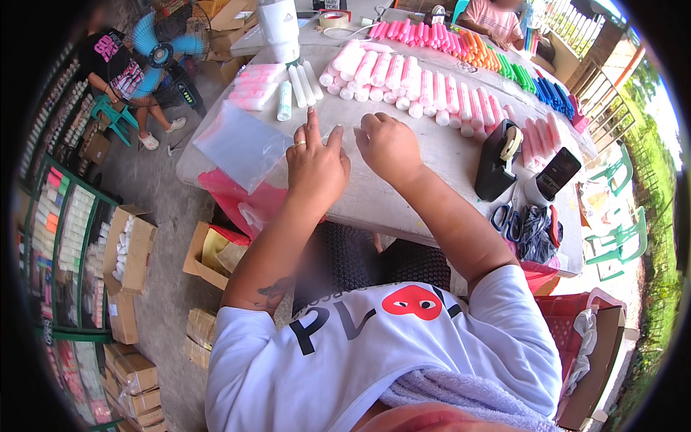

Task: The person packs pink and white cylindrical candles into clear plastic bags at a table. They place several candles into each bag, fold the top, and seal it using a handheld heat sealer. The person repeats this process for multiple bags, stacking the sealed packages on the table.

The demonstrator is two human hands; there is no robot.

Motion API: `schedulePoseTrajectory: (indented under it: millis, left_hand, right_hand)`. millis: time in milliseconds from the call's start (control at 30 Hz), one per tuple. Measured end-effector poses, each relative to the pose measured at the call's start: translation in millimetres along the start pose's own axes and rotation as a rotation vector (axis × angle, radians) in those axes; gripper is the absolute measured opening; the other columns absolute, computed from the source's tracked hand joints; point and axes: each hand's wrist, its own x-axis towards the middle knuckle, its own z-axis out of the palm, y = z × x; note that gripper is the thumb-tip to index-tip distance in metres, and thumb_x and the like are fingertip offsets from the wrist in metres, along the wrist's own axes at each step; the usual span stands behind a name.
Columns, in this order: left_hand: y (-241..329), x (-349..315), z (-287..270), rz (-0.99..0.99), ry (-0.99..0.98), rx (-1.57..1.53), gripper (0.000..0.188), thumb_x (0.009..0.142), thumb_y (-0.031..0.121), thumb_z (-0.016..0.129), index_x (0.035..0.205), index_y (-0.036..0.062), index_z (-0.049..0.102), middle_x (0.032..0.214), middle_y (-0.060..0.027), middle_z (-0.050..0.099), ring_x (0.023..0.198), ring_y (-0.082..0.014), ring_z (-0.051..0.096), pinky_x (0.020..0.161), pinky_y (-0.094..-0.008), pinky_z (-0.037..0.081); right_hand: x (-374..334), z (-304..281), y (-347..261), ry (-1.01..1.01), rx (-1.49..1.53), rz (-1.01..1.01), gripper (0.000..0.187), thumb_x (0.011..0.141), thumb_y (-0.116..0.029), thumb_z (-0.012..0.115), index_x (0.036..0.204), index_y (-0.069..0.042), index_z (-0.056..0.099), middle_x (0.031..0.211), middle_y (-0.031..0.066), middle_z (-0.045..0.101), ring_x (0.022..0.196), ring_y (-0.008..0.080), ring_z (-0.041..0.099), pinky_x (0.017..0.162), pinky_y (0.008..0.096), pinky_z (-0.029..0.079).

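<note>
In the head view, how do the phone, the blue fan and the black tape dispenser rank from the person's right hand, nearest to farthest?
From the right hand:
1. Black tape dispenser: to its right, on the table.
2. Phone: farther right, past the dispenser.
3. Blue fan: far left, beyond the table.

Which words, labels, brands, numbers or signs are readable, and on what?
White T-shirt: large dark lettering, red heart; wording withheld.
Background black shirt: pink lettering; wording withheld.
White tumbler: dark mark, too small to read.
Phone screen: too small to read.
Clear plastic sheet: no text visible.
</note>
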Motion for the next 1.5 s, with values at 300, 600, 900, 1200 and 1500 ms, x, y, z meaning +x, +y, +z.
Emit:
schedulePoseTrajectory:
  millis: [300,600,900,1200,1500]
  left_hand:
    - [-13.6,37.4,-21.8,0.294,0.154,-0.062,0.037,0.078,0.000,0.058,0.113,0.0109,0.054,0.140,-0.0175,0.035,0.108,-0.0338,0.051,0.085,-0.0405,0.049]
    - [-57.1,6.1,18.8,0.170,-0.218,-0.443,0.034,0.072,-0.008,0.059,0.101,0.0086,0.065,0.132,-0.0156,0.048,0.112,-0.0357,0.050,0.096,-0.0405,0.043]
    - [-29.0,4.8,4.0,0.120,-0.016,-0.156,0.036,0.072,-0.009,0.057,0.102,0.0089,0.067,0.129,-0.0123,0.052,0.107,-0.0343,0.054,0.089,-0.0403,0.046]
    - [-50.2,13.8,3.0,0.181,-0.399,-0.759,0.046,0.074,-0.016,0.046,0.107,0.0072,0.068,0.132,-0.0091,0.054,0.112,-0.0254,0.058,0.081,-0.0300,0.050]
    - [-53.3,28.1,13.2,0.141,-0.256,-0.754,0.048,0.074,-0.013,0.047,0.116,0.0046,0.063,0.123,-0.0130,0.060,0.105,-0.0252,0.062,0.079,-0.0294,0.050]
  right_hand:
    - [46.8,-14.6,-7.1,0.186,-0.076,0.001,0.009,0.077,-0.015,0.061,0.081,-0.008,0.058,0.075,0.0091,0.062,0.072,0.0274,0.064,0.066,0.0400,0.049]
    - [-19.6,11.0,13.2,-0.237,-0.145,-0.033,0.016,0.076,-0.008,0.059,0.091,-0.005,0.056,0.090,0.0096,0.059,0.080,0.0257,0.061,0.071,0.0370,0.048]
    - [-32.2,-32.8,4.8,-0.314,-0.083,-0.162,0.018,0.077,-0.006,0.058,0.094,-0.002,0.056,0.090,0.0108,0.060,0.087,0.0266,0.062,0.071,0.0365,0.051]
    - [80.1,28.4,118.2,0.019,0.014,0.181,0.068,0.075,-0.038,0.077,0.131,-0.011,0.048,0.128,0.0189,0.051,0.117,0.0326,0.052,0.095,0.0433,0.044]
    - [83.7,101.7,193.9,-0.217,-0.288,0.149,0.069,0.076,-0.033,0.073,0.137,-0.024,0.043,0.138,0.0185,0.044,0.125,0.0422,0.043,0.106,0.0509,0.035]
